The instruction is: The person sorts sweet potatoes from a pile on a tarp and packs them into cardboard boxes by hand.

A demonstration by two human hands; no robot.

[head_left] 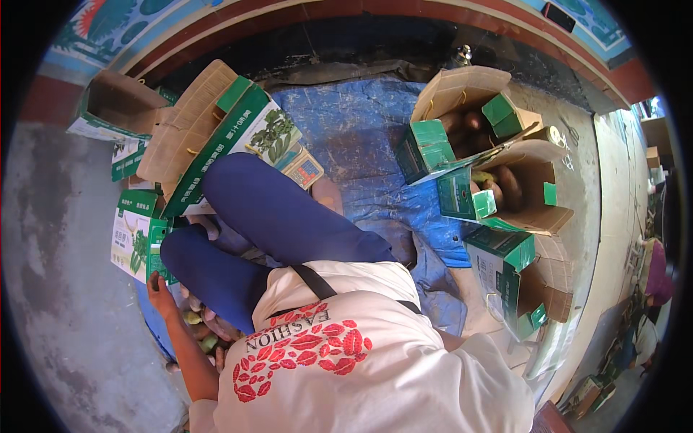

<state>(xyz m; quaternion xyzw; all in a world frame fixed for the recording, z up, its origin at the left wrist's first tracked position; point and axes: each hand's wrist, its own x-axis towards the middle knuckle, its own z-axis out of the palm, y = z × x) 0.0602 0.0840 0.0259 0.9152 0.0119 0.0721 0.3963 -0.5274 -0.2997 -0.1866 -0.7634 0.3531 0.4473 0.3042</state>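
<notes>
My left hand (159, 290) is at the lower corner of a small green and white carton (132, 242), fingers up and slightly apart, with nothing visible between them. Beside that forearm, next to my bent blue-trousered leg (209, 278), lies a pile of reddish and greenish root vegetables (206, 325). A large carton (216, 148) with raised brown flaps stands beyond my knees. My right hand is out of sight, its arm mostly hidden by my white shirt (426, 368).
A blue tarp (354, 137) covers the floor ahead. On the right, two open green cartons (422, 148) (456, 193) hold reddish-brown root vegetables; another carton (505, 281) tilts nearer me. More cartons (119, 108) stand far left. A dark wall base (332, 43) bounds the back.
</notes>
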